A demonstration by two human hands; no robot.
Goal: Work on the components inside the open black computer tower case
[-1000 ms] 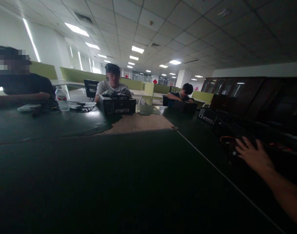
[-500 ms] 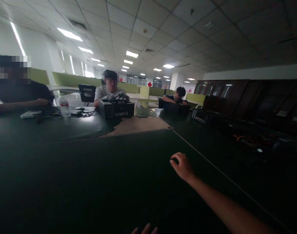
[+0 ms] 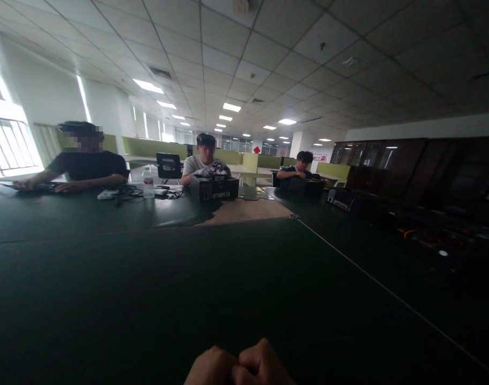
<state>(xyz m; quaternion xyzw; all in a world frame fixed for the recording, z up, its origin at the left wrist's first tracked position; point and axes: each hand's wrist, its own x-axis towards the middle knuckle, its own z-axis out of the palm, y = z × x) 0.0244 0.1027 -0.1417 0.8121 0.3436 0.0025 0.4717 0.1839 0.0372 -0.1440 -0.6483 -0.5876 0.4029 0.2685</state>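
Note:
At the bottom edge of the head view, my left hand (image 3: 212, 367) and my right hand (image 3: 264, 361) are together, knuckles up, touching each other. Both have their fingers curled closed. Whatever may be inside them is hidden, and the lower part of each hand is cut off by the frame. Beneath and ahead of them stretches the dark green tabletop (image 3: 180, 283). No loose object shows close to either hand.
Across the table, three people sit, two behind dark computer cases (image 3: 214, 187). A water bottle (image 3: 148, 185) stands beside tangled cables (image 3: 127, 191). More dark cases (image 3: 344, 200) lie to the right. The green cover is torn, baring a brown patch (image 3: 248, 209).
My right hand has drawn back from over the table to the bottom centre and met my left hand. Both have closed. The view has turned slightly left.

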